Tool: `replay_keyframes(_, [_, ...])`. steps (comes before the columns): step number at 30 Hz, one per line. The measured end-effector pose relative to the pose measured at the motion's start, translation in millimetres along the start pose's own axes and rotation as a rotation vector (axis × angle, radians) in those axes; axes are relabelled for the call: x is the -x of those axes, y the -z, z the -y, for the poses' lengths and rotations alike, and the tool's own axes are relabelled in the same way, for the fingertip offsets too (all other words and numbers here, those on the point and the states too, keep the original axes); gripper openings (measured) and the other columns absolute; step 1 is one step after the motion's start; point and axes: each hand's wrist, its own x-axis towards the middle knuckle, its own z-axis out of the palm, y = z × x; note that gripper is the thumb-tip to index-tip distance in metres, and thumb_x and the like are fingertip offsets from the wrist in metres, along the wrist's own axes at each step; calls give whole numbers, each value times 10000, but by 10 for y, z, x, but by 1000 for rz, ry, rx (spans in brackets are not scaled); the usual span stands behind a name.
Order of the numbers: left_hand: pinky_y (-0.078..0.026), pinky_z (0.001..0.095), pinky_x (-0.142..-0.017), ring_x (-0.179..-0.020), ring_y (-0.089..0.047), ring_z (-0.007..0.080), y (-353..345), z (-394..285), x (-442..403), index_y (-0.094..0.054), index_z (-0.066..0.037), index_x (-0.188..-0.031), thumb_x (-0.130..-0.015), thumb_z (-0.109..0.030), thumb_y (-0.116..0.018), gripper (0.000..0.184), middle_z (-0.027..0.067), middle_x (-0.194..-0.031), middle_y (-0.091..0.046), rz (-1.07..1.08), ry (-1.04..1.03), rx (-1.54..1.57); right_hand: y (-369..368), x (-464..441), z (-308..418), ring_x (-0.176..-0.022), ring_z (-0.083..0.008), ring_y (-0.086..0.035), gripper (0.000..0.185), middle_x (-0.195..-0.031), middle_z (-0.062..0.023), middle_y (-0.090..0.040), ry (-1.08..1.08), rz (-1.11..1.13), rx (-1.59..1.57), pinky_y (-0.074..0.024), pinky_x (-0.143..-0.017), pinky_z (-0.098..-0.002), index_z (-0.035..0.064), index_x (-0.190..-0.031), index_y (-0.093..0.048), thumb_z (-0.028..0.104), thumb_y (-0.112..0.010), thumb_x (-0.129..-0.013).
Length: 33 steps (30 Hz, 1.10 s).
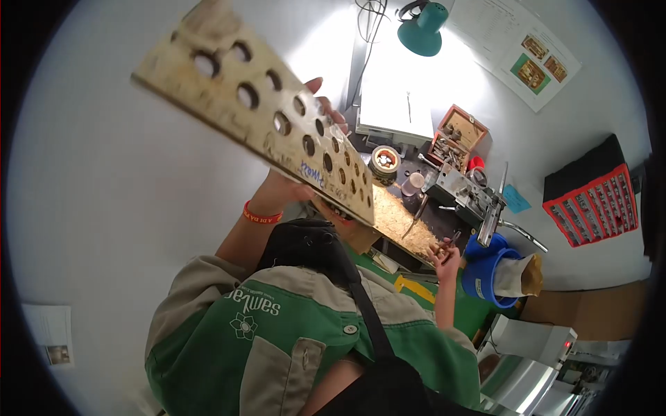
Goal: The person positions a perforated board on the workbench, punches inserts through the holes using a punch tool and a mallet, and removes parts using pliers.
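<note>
Raised close to the camera, a worn cream-coloured board with round holes (260,114) is tilted across the left of the view. My left hand (283,191) is closed around it, with fingers showing past its far edge and the palm below. Blue handwriting marks its lower edge. Farther right, my right hand (447,258) is at the workbench edge, fingers bent around a small dark object (455,238) whose kind I cannot make out. Pale shavings (402,216) cover the bench beside this hand, and a thin curved tool (417,213) lies on them.
A metal vise-like fixture (465,193) stands on the bench, with a wooden box of small metal parts (456,139) behind. A green lamp (423,31) shines overhead. Blue buckets (489,277) and a red drawer cabinet (593,204) are at the right.
</note>
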Motion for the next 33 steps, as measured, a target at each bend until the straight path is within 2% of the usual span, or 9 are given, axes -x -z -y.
replay_keyframes(5, [-341, 450, -1141, -1380, -342, 335, -30, 156, -80, -355, -127, -1427, -678, -195, -891, 924, 86, -1345, -412, 178, -122, 92, -1736, 891, 47, -868, -249, -633, 520, -1126, -121, -670, -158, 453, -300, -440, -446, -233, 127, -1037, -659, 595, -449, -950])
replay_keyframes(8, [-335, 463, -1142, -1396, -309, 338, 33, 263, -29, -359, -116, -1420, -712, -219, -861, 874, 123, -1384, -384, 165, 6, 194, -2690, 1223, 202, -839, -232, -617, 633, -1163, -69, -665, -41, 538, -408, -461, -509, -255, 142, -1225, -598, 663, -383, -936])
replay_keyframes(13, [-325, 484, -1143, -1423, -254, 345, 8, 423, 118, -365, -98, -1409, -769, -259, -809, 795, 183, -1450, -337, 149, 168, 327, -3151, 1308, 561, -925, -134, -646, 362, -1148, -58, -665, 145, 140, -392, -520, -594, -250, 34, -1250, -557, 235, -588, -951])
replay_keyframes(16, [-319, 497, -1143, -1440, -221, 348, 27, 519, 127, -369, -87, -1402, -803, -283, -779, 751, 219, -1489, -309, 139, 249, 405, -2804, 1112, 778, -1049, -197, -639, 358, -1176, -79, -654, 243, 246, -407, -522, -928, -343, 11, -1244, -552, 152, -598, -919])
replay_keyframes(18, [-314, 494, -1139, -1447, -215, 353, 96, 400, 33, -480, -26, -1314, -918, -219, -619, 462, 279, -1504, -292, 405, 234, 162, -2930, 1270, 1012, -1002, -198, -644, 332, -1133, -91, -656, 373, 133, -352, -535, -908, -355, 3, -1219, -555, 133, -604, -917])
replay_keyframes(21, [-497, 368, -999, -1227, -557, 263, -30, 69, -137, -526, 1, -1312, -966, -94, -534, 359, 209, -1309, -567, 150, 671, 144, -2993, 1348, 1197, -1010, -208, -644, 331, -1085, -104, -653, 486, 97, -242, -540, -903, -359, -25, -1204, -540, 85, -626, -905])
replay_keyframes(25, [-550, 277, -855, -1038, -656, 185, -66, 174, -398, -394, 22, -1413, -985, -330, -517, 568, 182, -1264, -592, 270, 676, -10, -3252, 1447, 1378, -905, -197, -671, 337, -1038, -136, -651, 533, 105, -147, -574, -721, -310, -38, -1130, -526, 39, -681, -841])
replay_keyframes(29, [-546, 259, -788, -913, -665, 126, -304, 137, -939, -523, 22, -1255, -965, -447, -545, 551, 104, -1096, -658, 399, 696, -412, -3682, 1594, 1640, -680, -108, -623, 326, -913, -82, -675, 723, 179, 241, -409, -473, -216, -13, -1070, -557, 119, -725, -824])
replay_keyframes(33, [-524, 242, -736, -811, -625, 91, -311, 337, -1089, -576, -19, -1137, -1004, -457, -469, 470, 19, -964, -648, -12, 564, -474, -3950, 1891, 1786, -708, -131, -567, 587, -983, -126, -638, 890, 447, 379, -378, -502, -226, 28, -1178, -501, 539, -255, -1029])
